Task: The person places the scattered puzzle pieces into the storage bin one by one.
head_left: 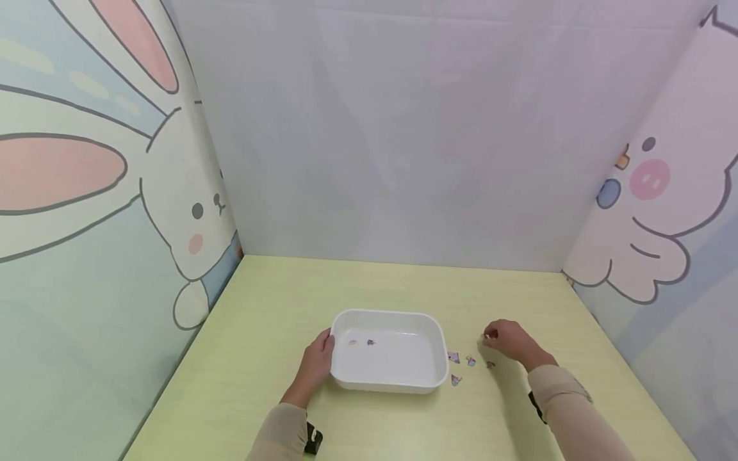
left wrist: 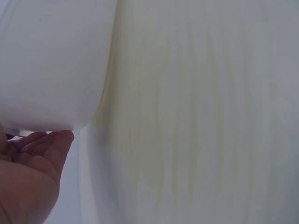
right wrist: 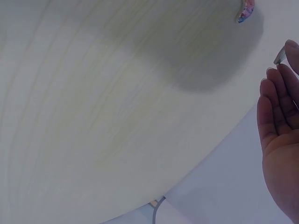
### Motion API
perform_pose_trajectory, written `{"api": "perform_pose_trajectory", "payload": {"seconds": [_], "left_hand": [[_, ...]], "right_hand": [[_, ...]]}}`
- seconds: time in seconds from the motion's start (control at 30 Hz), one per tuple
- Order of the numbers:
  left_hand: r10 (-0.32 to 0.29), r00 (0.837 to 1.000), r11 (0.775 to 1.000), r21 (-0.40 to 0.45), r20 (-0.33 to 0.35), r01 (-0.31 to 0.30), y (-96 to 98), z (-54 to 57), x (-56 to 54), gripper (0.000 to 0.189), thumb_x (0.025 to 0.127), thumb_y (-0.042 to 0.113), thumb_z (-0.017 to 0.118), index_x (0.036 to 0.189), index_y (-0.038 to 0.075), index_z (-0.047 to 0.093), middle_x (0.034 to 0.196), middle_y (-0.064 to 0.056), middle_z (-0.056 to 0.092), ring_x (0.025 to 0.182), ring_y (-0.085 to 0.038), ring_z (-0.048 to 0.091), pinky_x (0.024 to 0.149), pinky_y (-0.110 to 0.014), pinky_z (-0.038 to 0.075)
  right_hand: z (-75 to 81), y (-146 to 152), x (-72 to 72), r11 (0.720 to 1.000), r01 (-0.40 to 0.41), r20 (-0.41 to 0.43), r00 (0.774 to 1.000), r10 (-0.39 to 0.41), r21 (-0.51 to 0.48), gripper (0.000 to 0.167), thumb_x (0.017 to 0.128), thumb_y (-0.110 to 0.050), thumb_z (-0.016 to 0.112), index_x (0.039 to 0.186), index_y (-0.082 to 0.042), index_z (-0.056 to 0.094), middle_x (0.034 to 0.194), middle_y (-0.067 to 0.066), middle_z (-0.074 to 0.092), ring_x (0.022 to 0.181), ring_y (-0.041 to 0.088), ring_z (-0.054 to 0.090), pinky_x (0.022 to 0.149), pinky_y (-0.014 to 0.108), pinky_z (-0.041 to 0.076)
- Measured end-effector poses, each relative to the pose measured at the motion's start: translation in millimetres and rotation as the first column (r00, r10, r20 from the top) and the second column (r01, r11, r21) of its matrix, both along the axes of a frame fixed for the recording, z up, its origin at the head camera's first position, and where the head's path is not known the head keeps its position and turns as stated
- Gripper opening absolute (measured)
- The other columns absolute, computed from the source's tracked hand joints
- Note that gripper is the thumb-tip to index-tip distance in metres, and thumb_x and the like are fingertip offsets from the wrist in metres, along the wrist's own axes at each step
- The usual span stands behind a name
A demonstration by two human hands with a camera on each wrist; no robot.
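Note:
A white rectangular tray (head_left: 398, 365) with rounded corners stands on the table. At its left end my left hand (head_left: 314, 363) grips the rim and side wall; in the left wrist view fingers (left wrist: 58, 144) touch the outer wall. Two small printed pieces, a pale one (head_left: 352, 342) and a darker one (head_left: 371, 342), lie inside the tray. To the right of it, above the table, my right hand (head_left: 512, 340) pinches a small thin piece (right wrist: 280, 57) between thumb and fingertips; its printed face is hidden.
Several small colourful pieces, among them a pinkish one (head_left: 454, 357) and a triangular one (head_left: 456, 380), lie between the tray and my right hand. The pale yellow-green table (head_left: 288, 288) is bounded by a plain back wall (head_left: 403, 141) and cartoon-printed side walls.

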State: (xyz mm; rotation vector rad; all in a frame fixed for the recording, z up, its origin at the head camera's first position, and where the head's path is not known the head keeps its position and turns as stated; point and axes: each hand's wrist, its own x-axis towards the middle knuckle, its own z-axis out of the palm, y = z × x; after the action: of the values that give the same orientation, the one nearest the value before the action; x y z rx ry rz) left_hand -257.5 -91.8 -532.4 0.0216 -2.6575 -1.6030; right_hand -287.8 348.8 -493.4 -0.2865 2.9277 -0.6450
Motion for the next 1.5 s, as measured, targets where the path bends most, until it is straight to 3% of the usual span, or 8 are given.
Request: {"api": "perform_pose_trajectory", "payload": {"seconds": [0.73,1.5], "left_hand": [[-0.004,1.0,1.0,0.012,0.006,0.004,-1.2,1.2,-0.1,0.042,0.106,0.02,0.039,0.138,-0.005,0.049,0.135,-0.025,0.052,0.125,-0.044,0.047,0.103,-0.057,0.035],[-0.002,1.0,1.0,0.008,0.005,0.002,-0.8,-0.7,-0.7,0.042,0.106,0.02,0.039,0.137,-0.005,0.05,0.132,-0.024,0.056,0.12,-0.041,0.052,0.1,-0.056,0.039]], "right_hand": [[30.5,-17.7,-6.5,0.998,-0.042,-0.052,0.998,0.04,-0.043,0.023,0.089,-0.014,0.071,0.101,0.005,0.068,0.092,0.008,0.064,0.084,0.025,0.06,0.072,0.045,0.052],[50.5,-69.2,-20.2,0.99,-0.133,-0.116,0.985,0.126,-0.054,0.025,0.09,-0.017,0.07,0.105,0.003,0.069,0.098,0.01,0.065,0.094,0.031,0.062,0.081,0.046,0.053]]}}
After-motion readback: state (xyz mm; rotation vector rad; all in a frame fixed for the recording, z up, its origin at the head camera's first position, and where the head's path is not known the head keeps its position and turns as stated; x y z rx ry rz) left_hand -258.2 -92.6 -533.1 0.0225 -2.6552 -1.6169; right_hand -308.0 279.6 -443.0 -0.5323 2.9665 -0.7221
